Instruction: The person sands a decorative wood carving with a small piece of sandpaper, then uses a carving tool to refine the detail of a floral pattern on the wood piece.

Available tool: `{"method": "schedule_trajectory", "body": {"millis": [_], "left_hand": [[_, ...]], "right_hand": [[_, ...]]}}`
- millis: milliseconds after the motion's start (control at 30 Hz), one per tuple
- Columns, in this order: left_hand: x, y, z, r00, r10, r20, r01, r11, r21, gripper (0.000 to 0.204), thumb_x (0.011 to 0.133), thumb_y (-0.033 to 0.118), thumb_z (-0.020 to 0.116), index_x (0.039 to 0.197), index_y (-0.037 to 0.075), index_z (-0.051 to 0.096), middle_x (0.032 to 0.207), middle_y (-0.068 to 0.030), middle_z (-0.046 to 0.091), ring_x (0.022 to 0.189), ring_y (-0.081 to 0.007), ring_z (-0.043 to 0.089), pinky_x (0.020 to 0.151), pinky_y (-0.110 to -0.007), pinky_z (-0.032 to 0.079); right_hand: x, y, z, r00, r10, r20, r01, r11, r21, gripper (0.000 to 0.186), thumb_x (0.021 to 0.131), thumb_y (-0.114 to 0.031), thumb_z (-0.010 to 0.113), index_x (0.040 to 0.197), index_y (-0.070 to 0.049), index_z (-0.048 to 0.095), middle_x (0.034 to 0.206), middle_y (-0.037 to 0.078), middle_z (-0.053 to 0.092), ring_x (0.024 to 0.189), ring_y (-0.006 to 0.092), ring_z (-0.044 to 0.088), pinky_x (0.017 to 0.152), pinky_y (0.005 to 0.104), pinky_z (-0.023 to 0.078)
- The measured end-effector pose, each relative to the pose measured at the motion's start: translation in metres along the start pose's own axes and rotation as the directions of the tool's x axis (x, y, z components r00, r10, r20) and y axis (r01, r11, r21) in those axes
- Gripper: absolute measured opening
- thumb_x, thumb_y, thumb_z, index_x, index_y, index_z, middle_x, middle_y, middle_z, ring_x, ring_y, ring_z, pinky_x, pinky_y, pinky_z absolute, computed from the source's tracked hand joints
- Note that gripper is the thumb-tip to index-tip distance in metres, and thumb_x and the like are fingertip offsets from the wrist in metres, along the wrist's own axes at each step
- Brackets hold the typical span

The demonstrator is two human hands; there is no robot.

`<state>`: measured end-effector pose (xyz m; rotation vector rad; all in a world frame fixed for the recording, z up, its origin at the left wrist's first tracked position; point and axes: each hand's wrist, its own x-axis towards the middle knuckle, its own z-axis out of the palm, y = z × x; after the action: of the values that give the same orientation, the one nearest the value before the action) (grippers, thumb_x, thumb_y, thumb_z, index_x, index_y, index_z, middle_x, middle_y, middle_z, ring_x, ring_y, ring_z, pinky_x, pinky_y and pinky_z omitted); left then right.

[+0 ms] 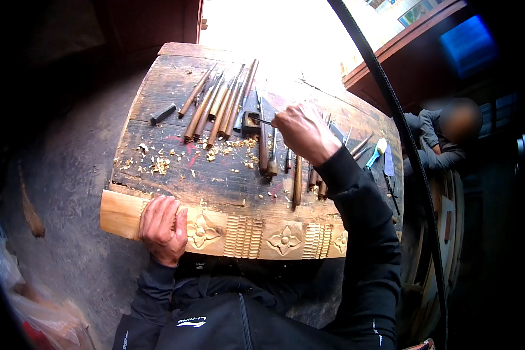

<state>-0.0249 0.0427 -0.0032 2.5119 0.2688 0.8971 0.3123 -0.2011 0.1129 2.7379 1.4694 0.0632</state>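
A long pale wooden board (pixel 245 236), carved with four-petal flowers and ribbed bands, lies along the near edge of the workbench. Toward its left end my left hand (pixel 162 228) is closed on it, fingers over the top. My right hand (pixel 306 133) is over the middle of the bench, its fingers closed round a thin dark-shafted tool (pixel 265 121). The tool's tip meets a small black square box (pixel 251 123); the part inside my fist is hidden. Left of the box lie several wood-handled carving chisels (pixel 220 108), and more lie beneath my right forearm.
Wood shavings (pixel 157 164) are scattered over the dark workbench (pixel 140 131). A short dark metal bar (pixel 163 114) lies at its left. A blue-handled brush (pixel 377 151) is at the right. A black strap (pixel 391 99) hangs across the right side. Another person (pixel 443 137) sits beyond it.
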Motion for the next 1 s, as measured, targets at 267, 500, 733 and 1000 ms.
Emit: {"method": "schedule_trajectory", "body": {"millis": [267, 500, 733, 1000], "left_hand": [[-0.004, -0.002, 0.005, 1.000, -0.009, 0.010, 0.009, 1.000, 0.002, 0.023, 0.098, 0.010, 0.087, 0.119, 0.001, 0.086, 0.124, -0.0160, 0.086, 0.125, -0.0413, 0.078, 0.112, -0.053, 0.060], [-0.005, -0.011, 0.001, 1.000, 0.000, -0.003, 0.000, 0.999, 0.045, 0.023, 0.098, 0.010, 0.087, 0.121, 0.004, 0.087, 0.127, -0.0149, 0.087, 0.127, -0.0395, 0.079, 0.115, -0.051, 0.061], [-0.005, -0.004, 0.009, 0.999, -0.007, 0.033, 0.005, 0.999, 0.040, 0.023, 0.099, 0.007, 0.088, 0.121, 0.003, 0.087, 0.128, -0.0153, 0.087, 0.129, -0.0386, 0.079, 0.115, -0.050, 0.061], [-0.005, 0.051, 0.012, 0.976, 0.159, 0.148, -0.153, 0.987, -0.053, 0.031, 0.099, 0.013, 0.089, 0.128, 0.002, 0.085, 0.136, -0.0165, 0.084, 0.133, -0.0401, 0.077, 0.117, -0.052, 0.059]], "right_hand": [[0.046, -0.015, -0.025, 0.999, -0.042, 0.031, 0.044, 0.998, -0.049, 0.018, 0.104, -0.003, 0.070, 0.090, -0.006, 0.079, 0.078, 0.015, 0.074, 0.068, 0.0255, 0.074, 0.067, 0.0392, 0.064], [-0.093, -0.030, -0.051, 0.960, 0.248, -0.130, -0.208, 0.943, 0.258, 0.040, 0.122, -0.017, 0.062, 0.160, -0.019, 0.075, 0.111, 0.012, 0.086, 0.080, 0.0166, 0.077, 0.064, 0.0331, 0.065], [-0.331, -0.045, -0.026, 0.608, 0.792, -0.054, -0.076, 0.126, 0.989, 0.033, 0.124, -0.013, 0.059, 0.150, -0.003, 0.077, 0.132, 0.015, 0.083, 0.102, 0.0188, 0.080, 0.075, 0.0270, 0.061], [-0.438, -0.136, 0.073, 0.317, 0.938, 0.141, 0.344, -0.253, 0.904, 0.032, 0.125, -0.011, 0.059, 0.153, -0.004, 0.071, 0.134, 0.022, 0.079, 0.104, 0.0243, 0.082, 0.081, 0.0387, 0.073]]}}
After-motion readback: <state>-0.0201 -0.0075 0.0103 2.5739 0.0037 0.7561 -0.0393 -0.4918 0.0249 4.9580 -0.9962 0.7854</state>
